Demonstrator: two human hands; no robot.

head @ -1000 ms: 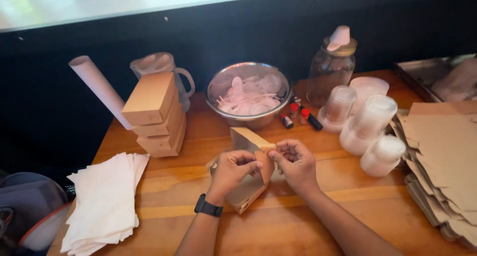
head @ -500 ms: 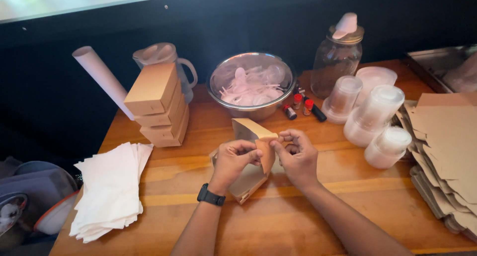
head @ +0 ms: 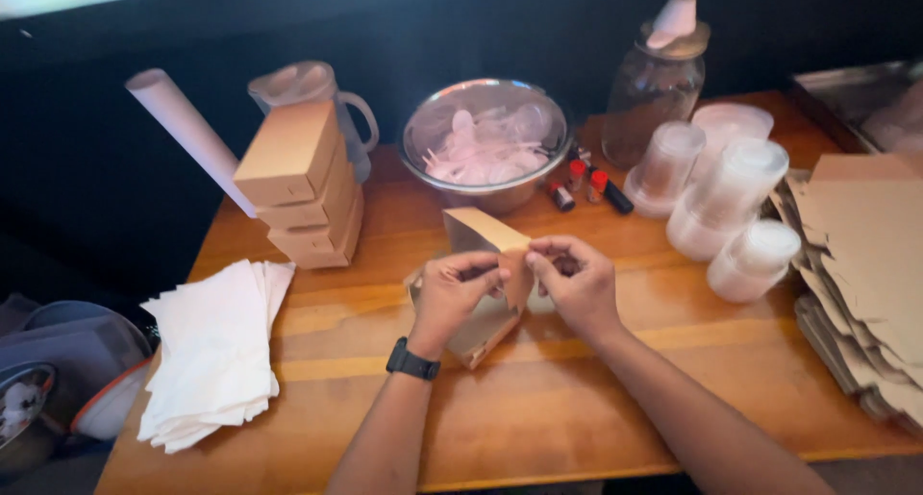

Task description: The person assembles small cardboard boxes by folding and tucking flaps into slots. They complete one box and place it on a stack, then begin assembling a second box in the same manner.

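Since the earlier frames, both hands are staying at the middle of the frame on the same brown cardboard box (head: 486, 293), and only the view is drifting slightly. The left hand (head: 452, 298), with a black watch (head: 411, 360) on its wrist, is pinching the box's flap with fingers curled. The right hand (head: 577, 284) is pinching the same flap from the other side, the fingertips of the two hands nearly meeting. The box is sitting half-folded and tilted on the wooden counter (head: 538, 418).

Toward the lower centre, bare counter is lying open up to the near edge. At the left, a stack of white paper sheets (head: 216, 351) is overhanging the counter's edge. At the right, flat cardboard blanks (head: 865, 264) are piling up. Behind the hands, a metal bowl (head: 486, 144), stacked folded boxes (head: 298, 187) and plastic containers (head: 731, 207) are crowding the far side.
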